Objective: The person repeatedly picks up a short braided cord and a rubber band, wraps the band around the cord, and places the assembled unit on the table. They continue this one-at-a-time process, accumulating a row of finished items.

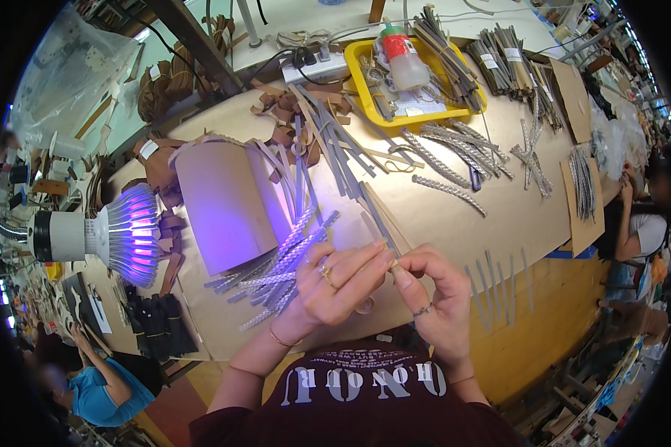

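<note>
Tabletop [443, 223] below, strip [381, 223] between hands [343, 281] [438, 298]

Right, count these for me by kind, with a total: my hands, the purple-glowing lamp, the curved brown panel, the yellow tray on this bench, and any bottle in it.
Hands: 2 (left hand, right hand)
Purple-glowing lamp: 1
Curved brown panel: 1
Yellow tray: 1
Bottle: 1
Total: 6
</note>
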`<state>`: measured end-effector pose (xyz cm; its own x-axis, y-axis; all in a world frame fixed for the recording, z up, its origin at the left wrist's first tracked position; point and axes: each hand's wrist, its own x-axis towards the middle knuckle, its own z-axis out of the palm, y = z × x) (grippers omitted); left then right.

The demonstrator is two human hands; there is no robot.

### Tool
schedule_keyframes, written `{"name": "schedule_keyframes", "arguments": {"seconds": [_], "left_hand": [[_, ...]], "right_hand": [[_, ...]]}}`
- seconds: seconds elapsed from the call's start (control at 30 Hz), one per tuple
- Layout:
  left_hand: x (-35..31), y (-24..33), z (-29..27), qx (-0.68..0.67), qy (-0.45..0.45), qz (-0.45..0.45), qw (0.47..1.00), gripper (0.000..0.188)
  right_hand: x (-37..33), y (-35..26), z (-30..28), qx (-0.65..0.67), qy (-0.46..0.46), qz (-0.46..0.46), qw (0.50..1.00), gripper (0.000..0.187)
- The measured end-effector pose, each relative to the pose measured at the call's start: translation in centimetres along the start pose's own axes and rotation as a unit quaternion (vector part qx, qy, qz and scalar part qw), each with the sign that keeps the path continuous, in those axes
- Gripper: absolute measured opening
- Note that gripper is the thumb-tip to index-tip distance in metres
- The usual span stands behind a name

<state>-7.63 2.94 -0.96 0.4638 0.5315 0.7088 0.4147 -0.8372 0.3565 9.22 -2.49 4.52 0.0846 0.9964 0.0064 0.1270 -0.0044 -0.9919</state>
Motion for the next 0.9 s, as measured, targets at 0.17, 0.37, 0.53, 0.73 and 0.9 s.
{"name": "schedule_keyframes", "arguments": {"seconds": [0.17,0.37,0.53,0.73,0.9], "left_hand": [[1.0,0.5,0.2,-0.042,-0.010,-0.030,0.999,0.032],[1.5,1.0,-0.7,-0.213,-0.049,-0.168,0.961,0.022],[1.4,1.0,-0.8,-0.435,-0.064,-0.405,0.801,0.013],[1.5,0.7,-0.7,-0.590,-0.112,-0.547,0.583,0.025],[0.9,1.5,0.5,-0.606,-0.110,-0.545,0.569,0.022]], "right_hand": [[-0.1,0.5,-0.4,-0.034,0.012,-0.013,0.999,0.008],[-0.3,1.0,-0.5,-0.124,-0.007,-0.062,0.990,0.006],[-0.6,1.6,-1.8,-0.083,-0.061,-0.101,0.990,0.015],[0.2,2.9,-3.7,-0.140,0.005,-0.137,0.981,0.043],[-0.1,3.2,-3.1,-0.235,-0.009,-0.243,0.941,0.036]]}}
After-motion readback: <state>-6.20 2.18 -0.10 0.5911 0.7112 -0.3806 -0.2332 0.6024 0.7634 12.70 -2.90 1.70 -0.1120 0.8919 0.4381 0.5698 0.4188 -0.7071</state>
